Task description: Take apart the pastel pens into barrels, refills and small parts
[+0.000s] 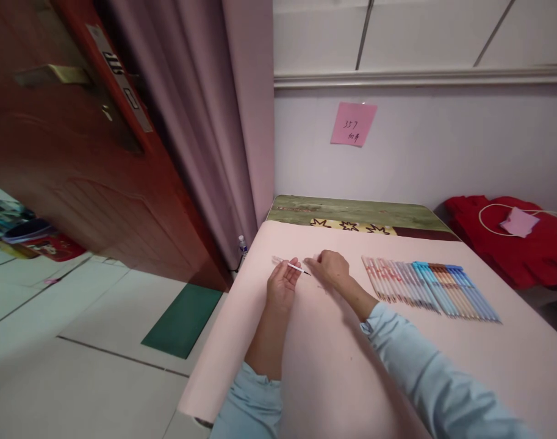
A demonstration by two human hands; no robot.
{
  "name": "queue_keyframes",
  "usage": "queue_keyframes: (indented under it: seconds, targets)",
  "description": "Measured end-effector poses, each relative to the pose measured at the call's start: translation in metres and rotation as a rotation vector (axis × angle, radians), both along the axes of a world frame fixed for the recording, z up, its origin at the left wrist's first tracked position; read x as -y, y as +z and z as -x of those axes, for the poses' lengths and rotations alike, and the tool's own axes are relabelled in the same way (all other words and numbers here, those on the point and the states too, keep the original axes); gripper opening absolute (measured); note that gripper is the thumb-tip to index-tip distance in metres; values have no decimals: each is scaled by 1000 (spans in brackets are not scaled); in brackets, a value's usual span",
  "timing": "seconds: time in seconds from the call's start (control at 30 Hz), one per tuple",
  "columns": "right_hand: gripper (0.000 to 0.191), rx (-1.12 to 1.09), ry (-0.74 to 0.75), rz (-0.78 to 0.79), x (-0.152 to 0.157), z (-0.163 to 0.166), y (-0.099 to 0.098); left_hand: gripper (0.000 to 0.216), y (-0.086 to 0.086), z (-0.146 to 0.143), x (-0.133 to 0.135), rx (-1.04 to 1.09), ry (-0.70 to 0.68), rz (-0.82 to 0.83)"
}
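My left hand (282,284) rests on the pink table (333,366) with its fingers curled around a thin white pen refill (298,267). Its dark tip points right toward my right hand (329,269). That hand lies knuckles up just right of the refill, fingers closed in a pinch near the tip; what it pinches is hidden. A clear pen part (278,260) lies on the table just beyond my left hand. A row of several pens (429,285), pink on the left and blue on the right, lies side by side to the right of my right hand.
A green patterned cloth (355,213) covers the table's far end by the wall, which bears a pink sticky note (353,124). Red fabric with a white cable (511,235) lies at right. A brown door (77,152), curtain and small bottle (242,245) stand left.
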State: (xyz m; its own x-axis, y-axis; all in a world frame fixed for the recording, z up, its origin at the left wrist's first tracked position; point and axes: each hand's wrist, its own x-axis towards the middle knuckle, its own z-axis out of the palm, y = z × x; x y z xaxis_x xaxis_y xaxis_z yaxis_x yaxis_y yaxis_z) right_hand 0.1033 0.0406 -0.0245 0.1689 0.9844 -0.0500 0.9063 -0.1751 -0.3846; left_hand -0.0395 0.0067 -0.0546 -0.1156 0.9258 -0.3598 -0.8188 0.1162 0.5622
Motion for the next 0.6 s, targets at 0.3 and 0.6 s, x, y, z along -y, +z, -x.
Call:
queue_keyframes:
  seconds: [0.3,0.6]
  targets:
    - [23,-365,-24,-47,20,-24,-10,4,-2,1,-2,-5,13,-10]
    - [29,-617,31,-353,103,-41,-22,7,2,-10,3,-86,12,-29]
